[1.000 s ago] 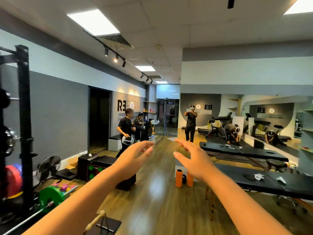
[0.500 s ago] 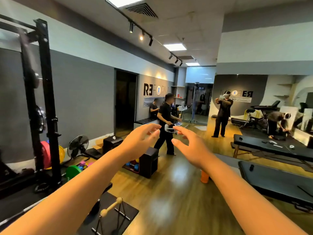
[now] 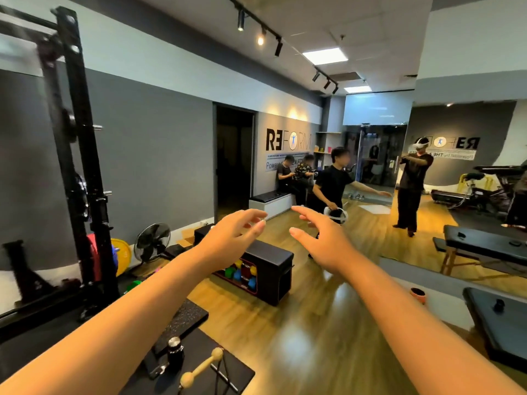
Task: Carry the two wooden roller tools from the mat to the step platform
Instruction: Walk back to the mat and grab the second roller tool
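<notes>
Both my arms stretch forward at chest height over the wooden floor. My left hand (image 3: 233, 235) and my right hand (image 3: 319, 238) hold nothing, fingers loosely spread, a small gap between them. A pale wooden handle with rounded knobs (image 3: 203, 366) stands on a black metal frame on a black mat (image 3: 228, 372) at the bottom of the view, well below my left forearm. Beside it stands a small black dumbbell-like piece (image 3: 174, 354). Whether this wooden piece is one of the roller tools I cannot tell. No step platform is identifiable.
A black squat rack (image 3: 82, 166) with weight plates fills the left. A fan (image 3: 151, 243) and a black box with coloured dumbbells (image 3: 265, 275) stand ahead. A person (image 3: 330, 192) stands mid-room; two sit on a bench (image 3: 271, 199). Black massage tables (image 3: 493, 249) line the mirrored right wall.
My view has swung left: the rack and dumbbell box come closer to centre, the massage tables slide right. The black mat with the wooden handle shows more fully. Both hands stay raised and empty.
</notes>
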`<state>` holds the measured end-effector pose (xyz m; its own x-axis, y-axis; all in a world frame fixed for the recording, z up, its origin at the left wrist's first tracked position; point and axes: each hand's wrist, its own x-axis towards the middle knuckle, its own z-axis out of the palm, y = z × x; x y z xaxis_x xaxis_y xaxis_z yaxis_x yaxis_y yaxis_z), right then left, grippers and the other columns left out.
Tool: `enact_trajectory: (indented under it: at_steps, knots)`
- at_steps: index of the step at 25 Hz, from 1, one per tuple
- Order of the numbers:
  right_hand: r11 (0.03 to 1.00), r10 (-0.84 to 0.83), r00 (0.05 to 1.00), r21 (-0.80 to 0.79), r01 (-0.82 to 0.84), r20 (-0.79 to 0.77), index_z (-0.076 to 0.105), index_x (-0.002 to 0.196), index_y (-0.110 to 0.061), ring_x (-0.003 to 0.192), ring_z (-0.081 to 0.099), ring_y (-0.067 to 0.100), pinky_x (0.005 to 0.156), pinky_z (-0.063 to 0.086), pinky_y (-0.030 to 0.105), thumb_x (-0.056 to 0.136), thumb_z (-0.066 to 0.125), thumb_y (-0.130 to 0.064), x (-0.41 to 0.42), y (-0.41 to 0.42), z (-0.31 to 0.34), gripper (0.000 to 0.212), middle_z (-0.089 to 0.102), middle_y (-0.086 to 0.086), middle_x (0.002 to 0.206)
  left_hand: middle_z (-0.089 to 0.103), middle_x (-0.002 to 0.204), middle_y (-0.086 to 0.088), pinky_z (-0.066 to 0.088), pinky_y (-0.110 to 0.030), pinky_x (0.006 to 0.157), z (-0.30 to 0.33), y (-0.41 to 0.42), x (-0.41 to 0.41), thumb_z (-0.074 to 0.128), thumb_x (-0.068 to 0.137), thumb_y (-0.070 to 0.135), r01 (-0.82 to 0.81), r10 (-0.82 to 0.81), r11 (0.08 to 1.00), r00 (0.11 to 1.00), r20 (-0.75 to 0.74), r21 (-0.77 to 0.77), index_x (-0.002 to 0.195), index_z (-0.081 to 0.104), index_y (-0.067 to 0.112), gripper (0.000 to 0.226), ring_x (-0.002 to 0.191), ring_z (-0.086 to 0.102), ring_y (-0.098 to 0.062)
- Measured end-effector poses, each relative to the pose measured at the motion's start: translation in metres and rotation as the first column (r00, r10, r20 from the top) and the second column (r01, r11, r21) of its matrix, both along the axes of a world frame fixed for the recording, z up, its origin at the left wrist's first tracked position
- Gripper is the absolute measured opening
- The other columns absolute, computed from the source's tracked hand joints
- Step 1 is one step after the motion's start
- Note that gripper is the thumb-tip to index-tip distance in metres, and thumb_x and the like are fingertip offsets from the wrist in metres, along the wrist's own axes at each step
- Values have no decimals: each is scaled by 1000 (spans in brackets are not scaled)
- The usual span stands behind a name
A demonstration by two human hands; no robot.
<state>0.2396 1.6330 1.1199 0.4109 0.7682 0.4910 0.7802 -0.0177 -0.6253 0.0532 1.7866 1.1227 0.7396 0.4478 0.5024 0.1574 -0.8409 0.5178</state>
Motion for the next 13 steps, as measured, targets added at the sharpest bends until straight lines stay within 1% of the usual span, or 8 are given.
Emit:
enact_trajectory:
  at_steps: [2, 4, 5, 7, 9, 10, 11, 13]
  knots:
    - [999, 46, 999, -1, -46, 12, 48, 147, -47, 133, 50, 14, 100, 40, 32, 90, 59, -55, 29, 43, -7, 58, 55, -6, 146, 62, 127, 15, 49, -30, 96, -6, 32, 19, 43, 105, 50, -50, 50, 999, 999, -2, -12, 141, 53, 36, 39, 115, 55, 1]
    - [995, 103, 994, -7, -103, 28, 47, 148, -46, 129, 50, 13, 96, 37, 30, 90, 58, -55, 60, 83, -13, 59, 57, -5, 144, 62, 127, 15, 48, -29, 98, -14, 62, 40, 43, 105, 49, -107, 107, 994, 994, -7, -6, 141, 54, 35, 40, 116, 55, 0]
    - [991, 130, 991, -3, -130, 37, 47, 148, -45, 130, 51, 15, 97, 38, 31, 92, 59, -53, 75, 103, -15, 59, 57, -4, 144, 62, 126, 14, 48, -29, 97, -17, 76, 49, 43, 106, 49, -134, 134, 991, 991, -5, 5, 140, 54, 34, 39, 115, 55, 0]
    - [983, 186, 981, 4, -186, 54, 46, 151, -39, 134, 50, 19, 104, 43, 38, 95, 61, -47, 108, 143, -18, 58, 56, 0, 147, 63, 124, 13, 49, -30, 96, -22, 100, 67, 42, 105, 48, -191, 191, 982, 982, 4, 3, 139, 55, 34, 38, 113, 56, 0]
    - [970, 242, 968, -4, -242, 63, 44, 153, -35, 137, 49, 22, 111, 43, 46, 98, 62, -43, 140, 183, -14, 58, 55, 3, 149, 64, 122, 12, 51, -32, 95, -22, 122, 86, 43, 106, 46, -262, 263, 965, 965, 8, -13, 138, 55, 34, 36, 111, 57, 0]
    - [962, 272, 960, -14, -272, 62, 44, 154, -35, 137, 49, 22, 111, 43, 47, 99, 62, -41, 155, 202, -12, 58, 55, 4, 149, 64, 121, 11, 51, -32, 95, -21, 133, 94, 44, 106, 44, -306, 306, 952, 952, 5, -18, 138, 55, 32, 36, 111, 58, -1]
    - [953, 304, 951, -24, -303, 63, 44, 154, -35, 137, 49, 22, 111, 43, 46, 99, 62, -41, 167, 220, -12, 58, 55, 3, 148, 64, 121, 10, 51, -30, 94, -19, 144, 101, 45, 107, 42, -353, 353, 935, 935, 4, -17, 139, 56, 29, 36, 110, 58, -2]
    - [934, 358, 931, -34, -357, 72, 43, 154, -36, 136, 49, 22, 108, 43, 43, 99, 61, -42, 189, 254, -16, 58, 55, 2, 149, 65, 120, 10, 48, -18, 86, -16, 165, 111, 45, 107, 41, -432, 433, 902, 901, 17, -17, 140, 56, 28, 37, 108, 59, 1]
